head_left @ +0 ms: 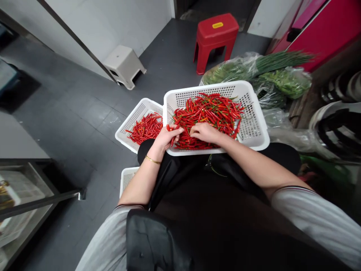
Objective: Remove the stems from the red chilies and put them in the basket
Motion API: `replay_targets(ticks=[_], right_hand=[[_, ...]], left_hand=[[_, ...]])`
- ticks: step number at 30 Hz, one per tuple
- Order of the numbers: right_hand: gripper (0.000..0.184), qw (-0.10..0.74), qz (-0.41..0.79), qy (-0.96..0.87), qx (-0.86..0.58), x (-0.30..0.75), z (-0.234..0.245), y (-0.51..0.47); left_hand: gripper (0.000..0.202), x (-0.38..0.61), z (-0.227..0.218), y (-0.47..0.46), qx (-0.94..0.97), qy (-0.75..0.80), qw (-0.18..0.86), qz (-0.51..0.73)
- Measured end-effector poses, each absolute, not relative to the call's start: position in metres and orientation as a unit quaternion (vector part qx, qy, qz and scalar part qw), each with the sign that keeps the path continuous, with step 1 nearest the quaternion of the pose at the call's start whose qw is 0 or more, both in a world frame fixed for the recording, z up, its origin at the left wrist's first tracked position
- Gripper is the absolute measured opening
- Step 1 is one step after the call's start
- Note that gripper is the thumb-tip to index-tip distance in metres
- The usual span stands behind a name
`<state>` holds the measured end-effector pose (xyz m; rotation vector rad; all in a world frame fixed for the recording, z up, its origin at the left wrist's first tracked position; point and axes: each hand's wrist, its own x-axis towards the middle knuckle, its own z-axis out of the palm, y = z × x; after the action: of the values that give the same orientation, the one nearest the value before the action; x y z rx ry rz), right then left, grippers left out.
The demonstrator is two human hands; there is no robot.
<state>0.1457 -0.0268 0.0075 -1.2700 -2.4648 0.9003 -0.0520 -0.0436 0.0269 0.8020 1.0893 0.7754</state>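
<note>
A white plastic basket (255, 116) rests across my lap, holding a heap of red chili peppers (208, 111) with green stems. Over its left end, my left hand (169, 136) is closed around several red chilies. My right hand (203, 131) is just to the right of it, above the heap, with its fingertips pinched together; whatever is between them is too small to make out. Left of my knee stands a second white basket (124, 131), lower down, with more red chilies (146, 128) that show few green stems.
Part of a third white basket (128, 175) shows by my left forearm. A white stool (122, 62) and a red stool (217, 34) stand ahead on the grey floor. Bagged greens (290, 81) lie at the right. A metal rack (36, 205) stands at lower left.
</note>
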Motion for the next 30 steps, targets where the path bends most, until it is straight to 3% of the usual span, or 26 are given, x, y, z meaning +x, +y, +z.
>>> replay_targets(ticks=[4,8,13,17,24,28,30], right_hand=[[0.014,0.245,0.386,-0.754,-0.473,0.157,0.030,-0.012],[0.027,0.346,0.428,-0.658,-0.514,0.151,0.041,-0.016],[0.033,0.264,0.528,-0.654,-0.473,0.148,0.033,-0.036],[0.033,0.251,0.603,-0.625,-0.427,0.147,0.027,-0.046],[0.037,0.288,0.545,-0.650,-0.444,0.152,0.028,-0.048],[0.039,0.303,0.402,-0.766,-0.399,0.150,0.045,-0.054],[0.036,0.262,0.327,-0.842,-0.338,0.151,0.057,-0.057]], left_hand=[[0.035,-0.023,0.017,-0.040,0.408,0.493,0.708,0.300],[0.032,-0.007,0.023,-0.036,0.364,0.443,0.730,0.372],[0.035,-0.016,0.026,-0.037,0.317,0.411,0.761,0.389],[0.034,-0.020,0.030,-0.039,0.322,0.381,0.773,0.391],[0.031,-0.014,0.046,-0.039,0.365,0.387,0.746,0.401],[0.035,-0.012,0.052,-0.039,0.345,0.381,0.761,0.396],[0.036,-0.012,0.050,-0.039,0.317,0.383,0.785,0.370]])
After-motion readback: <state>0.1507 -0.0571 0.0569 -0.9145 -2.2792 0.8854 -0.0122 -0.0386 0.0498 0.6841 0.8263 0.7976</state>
